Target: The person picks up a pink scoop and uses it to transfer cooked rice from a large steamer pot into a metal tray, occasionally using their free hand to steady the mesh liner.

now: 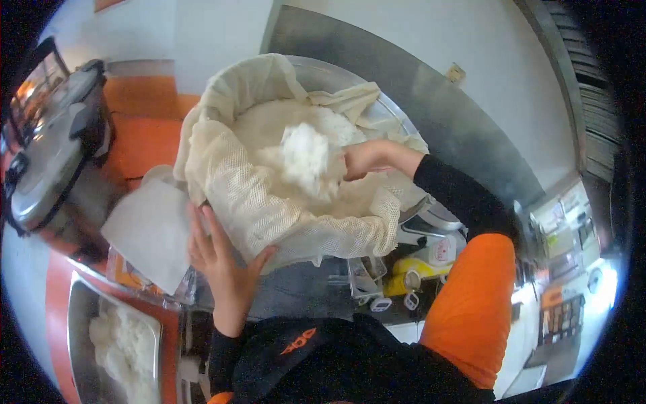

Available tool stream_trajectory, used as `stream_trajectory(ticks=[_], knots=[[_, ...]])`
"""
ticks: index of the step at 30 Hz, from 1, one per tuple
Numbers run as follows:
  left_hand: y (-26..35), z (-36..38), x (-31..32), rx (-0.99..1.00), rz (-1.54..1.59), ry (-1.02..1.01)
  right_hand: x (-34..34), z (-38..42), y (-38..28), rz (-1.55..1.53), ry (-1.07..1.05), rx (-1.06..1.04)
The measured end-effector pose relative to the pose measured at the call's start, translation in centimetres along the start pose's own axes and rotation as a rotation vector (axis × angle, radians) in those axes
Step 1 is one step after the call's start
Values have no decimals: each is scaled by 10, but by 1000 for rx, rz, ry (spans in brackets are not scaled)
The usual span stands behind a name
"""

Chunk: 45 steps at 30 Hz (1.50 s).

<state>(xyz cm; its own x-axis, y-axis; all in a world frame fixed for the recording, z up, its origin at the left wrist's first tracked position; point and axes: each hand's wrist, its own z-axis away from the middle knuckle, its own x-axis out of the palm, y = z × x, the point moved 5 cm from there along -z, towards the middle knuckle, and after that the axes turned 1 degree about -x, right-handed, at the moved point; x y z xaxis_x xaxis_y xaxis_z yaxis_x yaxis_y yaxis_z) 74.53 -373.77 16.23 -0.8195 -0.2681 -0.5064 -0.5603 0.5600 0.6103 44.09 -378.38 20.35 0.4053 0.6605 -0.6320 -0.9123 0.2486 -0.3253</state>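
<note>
A large round metal basin (398,111) is lined with cream mesh cloth (235,182) that drapes over its rim. White rice (269,121) fills the cloth. My right hand (370,159) is inside the basin, fingers curled, just behind a raised clump of rice (306,158). What those fingers grip is hidden by the clump. My left hand (225,252) lies against the outside of the draped cloth at the lower left, fingers stretched and thumb apart, holding nothing.
A metal pan (158,350) of rice stands at the lower left. Left of the basin are a large lidded pot (54,148) and a white sheet-like item (145,219). A yellow bottle (410,268) and small digital devices (381,305) sit below the basin.
</note>
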Motion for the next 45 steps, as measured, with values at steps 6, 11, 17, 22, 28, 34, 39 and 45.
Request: stream_trajectory(ticks=[6,11,17,22,28,34,39,45], knots=[[-25,80,-58,-100,-31,57,-37,24,-5,-515,115,-157],[-48,170,-86,-367,-76,113,-58,8,-3,-799,61,-219],[-57,247,-129,-573,6,251,-60,16,-26,-958,172,-258],[-70,268,-179,-593,39,372,-35,52,-93,-930,136,-296],[-109,283,-244,-550,110,460,38,78,-231,-680,84,-361],[-139,312,-351,-553,-96,464,206,13,-393,-579,-194,-393],[-175,353,-403,-539,-483,457,364,-121,-463,-346,88,-685],[-190,373,-410,-589,-622,369,367,-58,-534,148,654,-1067]])
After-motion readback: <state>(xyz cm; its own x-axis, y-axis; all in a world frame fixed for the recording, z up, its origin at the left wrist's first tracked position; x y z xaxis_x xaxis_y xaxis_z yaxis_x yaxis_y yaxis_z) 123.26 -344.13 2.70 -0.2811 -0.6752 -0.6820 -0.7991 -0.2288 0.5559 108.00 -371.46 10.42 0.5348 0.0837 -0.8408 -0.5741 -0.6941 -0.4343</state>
